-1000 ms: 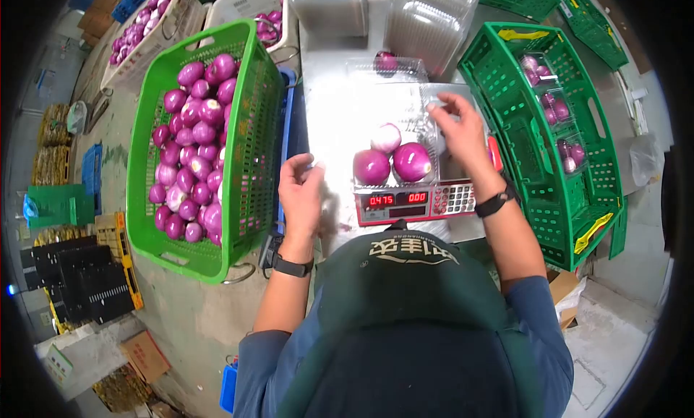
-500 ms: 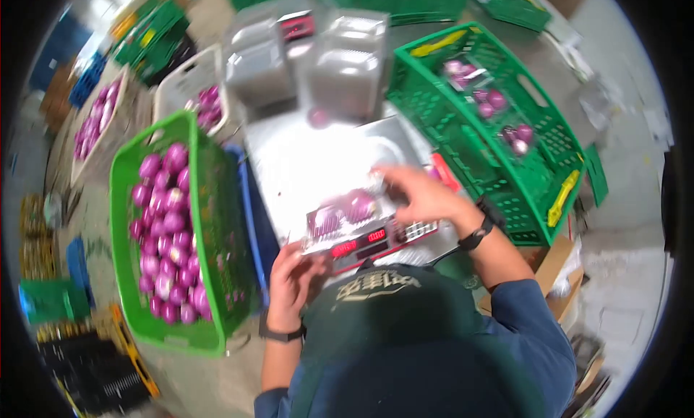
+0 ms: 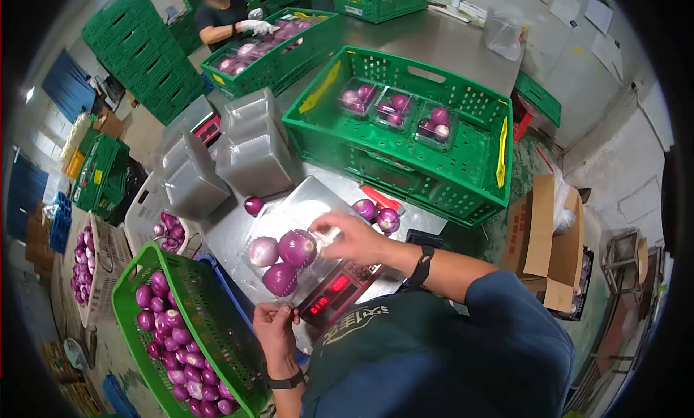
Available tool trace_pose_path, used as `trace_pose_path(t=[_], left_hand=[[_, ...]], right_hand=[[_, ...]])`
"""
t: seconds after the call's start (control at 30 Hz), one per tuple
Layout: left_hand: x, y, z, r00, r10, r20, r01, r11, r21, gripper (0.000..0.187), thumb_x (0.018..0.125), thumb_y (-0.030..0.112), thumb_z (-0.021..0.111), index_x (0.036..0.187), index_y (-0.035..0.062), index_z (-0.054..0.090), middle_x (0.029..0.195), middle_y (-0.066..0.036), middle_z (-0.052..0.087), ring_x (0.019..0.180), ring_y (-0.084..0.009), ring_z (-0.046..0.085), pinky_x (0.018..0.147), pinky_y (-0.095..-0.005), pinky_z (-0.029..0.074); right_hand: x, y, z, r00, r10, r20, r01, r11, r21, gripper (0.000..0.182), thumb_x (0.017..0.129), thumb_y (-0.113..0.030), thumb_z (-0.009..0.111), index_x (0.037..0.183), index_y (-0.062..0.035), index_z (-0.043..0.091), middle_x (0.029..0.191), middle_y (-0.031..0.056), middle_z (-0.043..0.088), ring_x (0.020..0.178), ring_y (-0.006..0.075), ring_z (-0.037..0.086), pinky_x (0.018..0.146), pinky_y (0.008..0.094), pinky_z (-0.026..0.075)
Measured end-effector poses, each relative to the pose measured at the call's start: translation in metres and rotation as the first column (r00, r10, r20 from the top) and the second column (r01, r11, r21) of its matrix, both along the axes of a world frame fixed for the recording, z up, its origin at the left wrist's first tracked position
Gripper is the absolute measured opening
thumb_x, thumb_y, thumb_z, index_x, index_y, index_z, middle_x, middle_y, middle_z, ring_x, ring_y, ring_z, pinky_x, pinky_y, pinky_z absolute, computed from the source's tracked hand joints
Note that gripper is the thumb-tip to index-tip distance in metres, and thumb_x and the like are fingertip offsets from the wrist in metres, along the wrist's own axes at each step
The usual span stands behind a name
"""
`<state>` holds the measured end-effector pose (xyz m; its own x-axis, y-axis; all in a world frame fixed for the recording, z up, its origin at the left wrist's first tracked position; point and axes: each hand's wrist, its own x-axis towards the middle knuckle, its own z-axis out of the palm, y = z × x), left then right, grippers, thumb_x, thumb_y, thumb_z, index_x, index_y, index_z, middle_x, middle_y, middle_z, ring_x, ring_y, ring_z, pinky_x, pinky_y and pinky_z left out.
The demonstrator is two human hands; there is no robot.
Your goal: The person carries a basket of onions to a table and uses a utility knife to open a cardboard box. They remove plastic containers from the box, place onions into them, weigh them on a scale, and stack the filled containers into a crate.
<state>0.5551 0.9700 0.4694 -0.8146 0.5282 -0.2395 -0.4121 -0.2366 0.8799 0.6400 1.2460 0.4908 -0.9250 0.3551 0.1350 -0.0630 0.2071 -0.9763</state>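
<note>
A clear plastic box point(image 3: 254, 277) with three red onions point(image 3: 296, 249) sits on the scale point(image 3: 316, 194), whose red display point(image 3: 335, 289) is lit. My right hand point(image 3: 354, 239) is at the box's right side, thumb and fingers bent around its shiny, crumpled-looking edge beside the largest onion. At the box's near edge, my left hand point(image 3: 276, 330) is closed, with thumb and forefinger pinched at the plastic. Glare blurs the box's outline there. Two loose onions point(image 3: 376, 214) lie right of the scale, and another onion point(image 3: 253, 205) lies behind it.
A green crate point(image 3: 463, 165) with three packed boxes stands behind the scale. Stacked clear containers point(image 3: 253, 147) are at back left. A bright green basket point(image 3: 217, 324) of onions stands left. A person point(image 3: 220, 20) with gloved hands works at another crate point(image 3: 318, 38). A cardboard box point(image 3: 542, 237) is on the right.
The view has swung and tilted up, showing more of the room and the other person. My right hand is closer against the onions in the box. The scale display now shows different digits.
</note>
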Motion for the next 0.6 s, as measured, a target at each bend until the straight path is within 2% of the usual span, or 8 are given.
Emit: trace_pose_path(t=[0.03, 0.07, 0.2, 0.27, 0.37, 0.43, 0.5, 0.6], left_hand=[[0.002, 0.009, 0.009, 0.999, -0.013, -0.034, 0.014, 0.999, 0.034, 0.019, 0.088, -0.005, 0.069, 0.092, 0.0023, 0.052, 0.083, -0.015, 0.066, 0.069, -0.0237, 0.066, 0.058, -0.0323, 0.052], [0.004, 0.019, 0.019, 0.994, -0.058, -0.098, 0.059, 0.998, 0.003, 0.02, 0.089, -0.001, 0.072, 0.092, 0.003, 0.053, 0.085, -0.013, 0.068, 0.07, -0.0206, 0.066, 0.06, -0.0316, 0.052], [0.011, 0.05, 0.03, 0.959, -0.206, -0.196, 0.188, 0.976, -0.106, 0.016, 0.092, 0.0, 0.071, 0.102, 0.0005, 0.058, 0.09, -0.012, 0.07, 0.072, -0.0182, 0.067, 0.063, -0.0333, 0.055], [0.019, 0.064, 0.036, 0.956, -0.217, -0.196, 0.191, 0.971, -0.144, 0.019, 0.092, 0.001, 0.07, 0.107, -0.0004, 0.06, 0.097, -0.013, 0.07, 0.078, -0.0178, 0.067, 0.071, -0.0318, 0.057], [0.015, 0.058, 0.027, 0.945, -0.233, -0.231, 0.197, 0.966, -0.167, 0.019, 0.092, 0.002, 0.071, 0.109, -0.0014, 0.062, 0.099, -0.013, 0.071, 0.08, -0.0178, 0.068, 0.073, -0.0293, 0.055], [0.015, 0.051, 0.039, 0.971, -0.162, -0.176, 0.124, 0.971, -0.206, 0.015, 0.092, 0.003, 0.072, 0.103, -0.0016, 0.063, 0.095, -0.013, 0.071, 0.077, -0.0178, 0.068, 0.071, -0.0292, 0.055], [0.011, 0.043, 0.046, 0.981, -0.061, -0.184, 0.014, 0.969, -0.249, 0.013, 0.091, 0.004, 0.072, 0.099, -0.0015, 0.064, 0.091, -0.012, 0.072, 0.072, -0.0171, 0.068, 0.069, -0.0291, 0.056], [-0.002, 0.023, 0.034, 0.967, 0.063, -0.245, -0.119, 0.968, -0.223, 0.01, 0.093, 0.004, 0.071, 0.098, 0.0004, 0.063, 0.086, -0.01, 0.07, 0.067, -0.0143, 0.067, 0.062, -0.0268, 0.056]], right_hand=[[-0.002, 0.004, 0.002, 0.992, -0.025, -0.126, 0.028, 0.999, 0.025, 0.05, 0.086, -0.018, 0.077, 0.128, -0.0005, 0.056, 0.106, 0.0095, 0.061, 0.102, 0.0138, 0.058, 0.079, 0.0278, 0.05], [0.002, 0.002, 0.025, 0.993, -0.078, -0.084, 0.07, 0.993, -0.097, 0.056, 0.08, -0.034, 0.085, 0.115, -0.0032, 0.054, 0.105, 0.0081, 0.056, 0.11, 0.0193, 0.053, 0.097, 0.0346, 0.042], [0.002, 0.024, 0.053, 0.947, -0.316, -0.063, 0.31, 0.947, -0.086, 0.062, 0.072, -0.034, 0.091, 0.111, -0.0014, 0.055, 0.109, 0.0072, 0.056, 0.104, 0.0185, 0.053, 0.096, 0.0322, 0.042], [0.011, 0.05, 0.058, 0.881, -0.416, -0.226, 0.409, 0.909, -0.08, 0.059, 0.068, -0.032, 0.093, 0.102, -0.0054, 0.054, 0.098, 0.002, 0.052, 0.095, 0.0143, 0.05, 0.087, 0.0302, 0.044], [0.046, 0.113, 0.08, 0.772, -0.58, -0.259, 0.595, 0.803, -0.025, 0.057, 0.067, -0.027, 0.094, 0.102, -0.0059, 0.055, 0.1, 0.0015, 0.054, 0.095, 0.0149, 0.053, 0.087, 0.0302, 0.047], [0.075, 0.158, 0.095, 0.631, -0.709, -0.313, 0.766, 0.633, 0.111, 0.054, 0.069, -0.025, 0.092, 0.102, -0.0054, 0.054, 0.099, 0.0031, 0.055, 0.094, 0.0146, 0.053, 0.087, 0.0312, 0.047], [0.105, 0.2, 0.098, 0.483, -0.788, -0.382, 0.852, 0.321, 0.414, 0.058, 0.066, -0.026, 0.091, 0.102, -0.003, 0.053, 0.101, 0.0096, 0.055, 0.096, 0.0233, 0.056, 0.086, 0.0374, 0.048], [0.141, 0.25, 0.084, 0.431, -0.829, -0.357, 0.727, 0.084, 0.682, 0.058, 0.063, -0.027, 0.089, 0.1, -0.0023, 0.052, 0.102, 0.0155, 0.053, 0.095, 0.035, 0.056, 0.084, 0.0434, 0.048]])
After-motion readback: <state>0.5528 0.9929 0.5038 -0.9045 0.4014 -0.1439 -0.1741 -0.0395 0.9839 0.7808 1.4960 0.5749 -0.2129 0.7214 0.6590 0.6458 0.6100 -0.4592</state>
